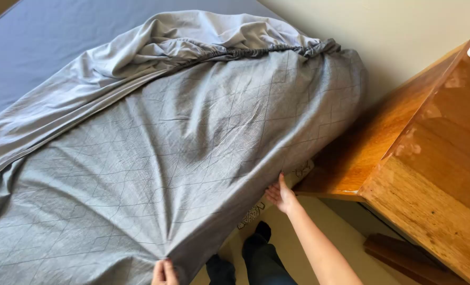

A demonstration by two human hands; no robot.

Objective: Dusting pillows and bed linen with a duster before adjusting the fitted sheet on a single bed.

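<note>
At the near edge of the bed [29, 47], the left hand [165, 272] pinches a gathered fold of the grey fitted sheet [182, 158], fingers closed on the cloth. Farther along that edge, toward the wooden cabinet [430, 174], the right hand [281, 194] lies open with fingers spread, touching the sheet's lower side where it hangs over the bed.

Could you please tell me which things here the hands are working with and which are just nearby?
In hand: grey sheet, mattress, left hand gripping the sheet's edge, right hand under its edge.
Nearby: wooden furniture, wall, floor.
</note>
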